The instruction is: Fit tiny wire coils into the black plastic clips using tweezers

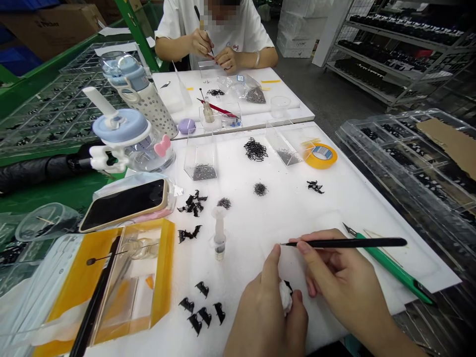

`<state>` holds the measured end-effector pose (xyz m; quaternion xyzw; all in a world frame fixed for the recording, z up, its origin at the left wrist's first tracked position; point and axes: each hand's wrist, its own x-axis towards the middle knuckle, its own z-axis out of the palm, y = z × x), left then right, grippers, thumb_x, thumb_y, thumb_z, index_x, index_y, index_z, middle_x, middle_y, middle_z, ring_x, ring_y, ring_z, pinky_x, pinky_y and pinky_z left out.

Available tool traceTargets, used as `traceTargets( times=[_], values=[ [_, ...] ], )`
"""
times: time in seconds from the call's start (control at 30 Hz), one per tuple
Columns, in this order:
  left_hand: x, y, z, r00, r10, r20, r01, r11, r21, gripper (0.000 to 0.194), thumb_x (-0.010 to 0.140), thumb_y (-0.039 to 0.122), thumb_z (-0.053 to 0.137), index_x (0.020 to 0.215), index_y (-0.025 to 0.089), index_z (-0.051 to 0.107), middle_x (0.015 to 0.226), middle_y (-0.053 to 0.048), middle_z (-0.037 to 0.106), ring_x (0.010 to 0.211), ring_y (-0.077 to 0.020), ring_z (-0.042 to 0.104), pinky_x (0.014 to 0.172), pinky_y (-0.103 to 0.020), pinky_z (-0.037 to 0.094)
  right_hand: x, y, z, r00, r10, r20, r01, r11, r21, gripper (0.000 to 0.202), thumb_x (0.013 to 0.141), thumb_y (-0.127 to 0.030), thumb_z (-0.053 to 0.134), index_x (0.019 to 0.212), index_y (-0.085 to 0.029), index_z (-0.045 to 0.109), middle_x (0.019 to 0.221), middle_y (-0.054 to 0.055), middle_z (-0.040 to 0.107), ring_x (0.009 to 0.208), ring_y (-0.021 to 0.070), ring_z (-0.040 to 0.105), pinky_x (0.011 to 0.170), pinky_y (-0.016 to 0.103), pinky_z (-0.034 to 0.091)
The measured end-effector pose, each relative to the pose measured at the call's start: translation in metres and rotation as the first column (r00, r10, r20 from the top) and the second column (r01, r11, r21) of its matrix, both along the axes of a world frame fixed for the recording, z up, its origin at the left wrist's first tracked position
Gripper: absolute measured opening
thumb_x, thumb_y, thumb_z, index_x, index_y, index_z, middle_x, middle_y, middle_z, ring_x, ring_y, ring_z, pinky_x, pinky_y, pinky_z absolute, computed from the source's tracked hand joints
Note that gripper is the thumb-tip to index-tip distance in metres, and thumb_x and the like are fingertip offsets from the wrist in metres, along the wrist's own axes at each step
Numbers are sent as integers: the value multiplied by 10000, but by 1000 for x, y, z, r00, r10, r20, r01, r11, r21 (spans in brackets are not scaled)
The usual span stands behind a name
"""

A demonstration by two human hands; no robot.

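My right hand is closed in a pinch on slim black tweezers, which lie nearly level. Their fine tip meets the index fingertip of my left hand; anything at the tip is too small to make out. That left hand is closed around a crumpled white wad with a dark edge showing beside it. Left of my hands lie several small black bat-shaped pieces. A clear syringe stands upright beyond them, near small heaps of tiny dark parts.
A green craft knife lies right of my hand, blade bared. Yellow tape, clear boxes, and a phone lie around the white table. A yellow-edged tray is at left, near a cup. Another person works opposite.
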<state>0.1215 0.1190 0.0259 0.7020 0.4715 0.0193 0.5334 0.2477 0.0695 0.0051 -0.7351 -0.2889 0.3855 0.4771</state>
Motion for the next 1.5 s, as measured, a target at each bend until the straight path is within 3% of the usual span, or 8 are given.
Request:
traceTargets(
  times=[0.47,0.7,0.87,0.93,1.0,1.1,1.33,1.5],
  values=[
    [0,1,2,1000,-17,2,17,1000,-17,634,794,243,405,1391,43,328,1071,-221,645,992,-331,607,851,-518,466,-1,-1,-1,997,-26,72,25,1000,5,288,786,-442,613,913,-192,547,532,-30,511,397,89,496,381,195,432],
    [1,-2,2,1000,8,2,-8,1000,3,610,802,227,427,1383,57,350,1050,-214,660,968,-314,619,839,-480,479,0,0,-1,999,-8,45,8,1000,5,262,796,-412,617,917,-190,549,548,-27,521,404,76,482,379,183,406],
    [-5,-7,-3,996,64,56,-66,998,25,585,802,235,454,1370,111,388,1022,-154,671,968,-269,610,840,-416,482,3,1,2,999,7,-53,-2,996,91,253,834,-395,578,943,-179,505,509,-49,475,373,60,440,357,174,371],
    [-7,-10,-3,989,113,97,-111,994,-26,551,809,268,471,1350,173,423,993,-116,662,925,-253,621,762,-375,510,7,2,4,992,32,-121,-15,990,140,235,863,-391,538,958,-185,478,486,-68,425,363,52,404,355,176,363],
    [-9,-10,-2,967,198,161,-174,973,-150,480,822,300,490,1295,218,472,858,-52,651,703,-186,635,594,-285,509,10,0,5,981,70,-180,-36,982,186,207,889,-381,498,976,-198,454,474,-84,364,376,53,387,368,181,369],
    [-9,-8,2,902,362,234,-274,901,-337,297,834,302,538,1119,220,564,629,49,584,435,-74,507,454,-182,427,14,-4,6,967,135,-214,-81,966,245,174,919,-375,437,993,-219,418,531,-70,396,419,57,405,409,199,394],
    [-3,-6,-4,845,461,272,-341,856,-389,175,819,245,600,991,218,623,672,67,588,513,-69,615,555,-165,498,13,-16,-1,944,272,-187,-237,953,192,118,916,-307,453,993,-221,429,798,6,534,546,60,507,514,211,425],
    [-2,-9,-6,832,478,283,-357,850,-387,160,802,227,620,960,241,644,696,69,591,511,-66,621,531,-153,510,14,-16,-1,938,321,-134,-295,938,183,95,923,-279,431,1013,-250,429,668,-27,467,544,67,488,522,190,434]
  ],
)
